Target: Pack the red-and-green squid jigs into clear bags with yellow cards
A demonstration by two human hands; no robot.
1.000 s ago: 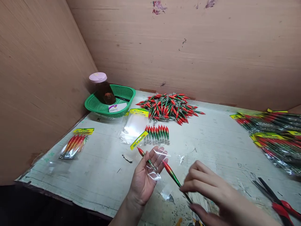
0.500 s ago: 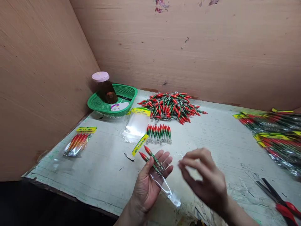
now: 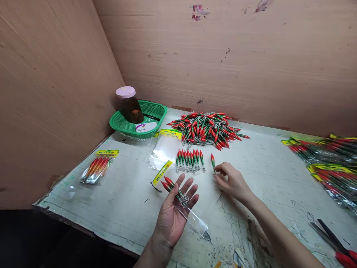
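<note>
Held under the thumb of my left hand point(image 3: 174, 216) are a few red-and-green squid jigs point(image 3: 169, 183) and a clear plastic bag point(image 3: 196, 221) with a yellow BCT LURE header point(image 3: 162, 173). The other fingers of that hand are spread, palm up. My right hand point(image 3: 231, 180) pinches the hook end of a single squid jig point(image 3: 212, 160) at the table, right of a neat row of squid jigs point(image 3: 190, 160). Its fingertips partly hide the hooks. Behind the row lies a large heap of squid jigs point(image 3: 206, 128).
A stack of clear header bags point(image 3: 166, 147) lies left of the row. The green basket point(image 3: 114, 123) holds a lidded cup point(image 3: 129, 106). Filled packs lie left point(image 3: 97, 169) and right point(image 3: 331, 171). Scissors point(image 3: 331, 238) rest at the front right. Wooden walls point(image 3: 223, 67) enclose the table.
My right hand has moved forward and left from above the table to a single squid jig beside the row. My left hand keeps its hold on the jigs and bag. The view has shifted slightly.
</note>
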